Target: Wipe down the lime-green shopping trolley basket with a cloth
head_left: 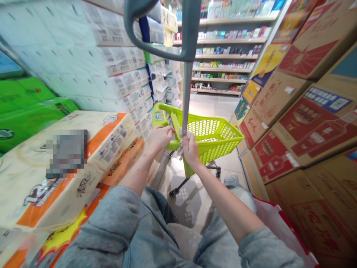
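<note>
A lime-green wheeled shopping basket [214,139] stands on the aisle floor in front of me, with a grey pull handle [187,74] rising from its near rim up past the camera. My left hand [160,137] is closed on the basket's near rim, left of the handle pole. My right hand [190,149] is closed at the base of the pole, where a bit of whitish cloth or string [182,143] shows between the fingers. Both grey sleeves are pushed up the forearms.
Stacked tissue packs [83,149] in orange-and-cream wrap and white paper rolls [111,67] fill the left side. Brown and red cardboard cartons [304,123] wall the right. Product shelves [223,56] close the aisle's far end. A red-and-white bag [275,223] lies by my right leg.
</note>
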A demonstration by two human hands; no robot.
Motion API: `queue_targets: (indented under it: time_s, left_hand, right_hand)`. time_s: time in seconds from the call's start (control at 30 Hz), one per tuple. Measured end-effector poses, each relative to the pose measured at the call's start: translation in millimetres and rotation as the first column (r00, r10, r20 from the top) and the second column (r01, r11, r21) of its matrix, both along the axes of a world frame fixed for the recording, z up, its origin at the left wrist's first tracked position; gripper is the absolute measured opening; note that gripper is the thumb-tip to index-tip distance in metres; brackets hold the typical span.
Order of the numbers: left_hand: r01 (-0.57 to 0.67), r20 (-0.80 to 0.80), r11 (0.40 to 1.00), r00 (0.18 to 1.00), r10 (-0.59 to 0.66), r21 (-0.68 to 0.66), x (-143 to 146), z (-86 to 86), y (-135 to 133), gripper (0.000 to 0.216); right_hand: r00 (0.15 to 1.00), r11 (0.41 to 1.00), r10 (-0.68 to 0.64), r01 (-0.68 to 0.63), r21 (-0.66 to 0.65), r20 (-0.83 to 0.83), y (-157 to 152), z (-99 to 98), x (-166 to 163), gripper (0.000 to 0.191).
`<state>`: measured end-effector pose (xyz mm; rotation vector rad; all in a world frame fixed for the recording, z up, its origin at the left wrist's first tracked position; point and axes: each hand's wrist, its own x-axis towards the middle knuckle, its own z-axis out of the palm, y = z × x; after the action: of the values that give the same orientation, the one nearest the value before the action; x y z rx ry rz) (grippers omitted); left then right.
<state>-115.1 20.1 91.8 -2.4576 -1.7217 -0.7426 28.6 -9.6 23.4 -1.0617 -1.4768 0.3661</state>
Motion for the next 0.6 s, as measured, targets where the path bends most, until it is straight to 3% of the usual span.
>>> queue_targets:
  time_s: [0.17, 0.4, 0.6]
  left_hand:
    - [-0.015, -0.002, 1.0, 1.0, 0.015, 0.0, 1, 1.6, -3, 0.039]
    - [-0.038, 0.001, 0.999, 0.999, 0.038, -0.018, 3, 1.6, -3, 0.038]
    - [-0.047, 0.068, 0.999, 0.996, 0.049, -0.027, 9, 4.7, -9, 0.038]
  right_hand:
    - [0.996, 0.999, -0.038, 0.04, 0.031, -0.078, 0, 14.7, -12, 0.033]
    - [0.994, 0.996, -0.026, 0.034, 0.084, -0.103, 15, 69.0, -6, 0.036]
    - [0.998, 0.979, -0.068, 0.068, 0.194, -0.005, 34, 115.6, 1, 0.046]
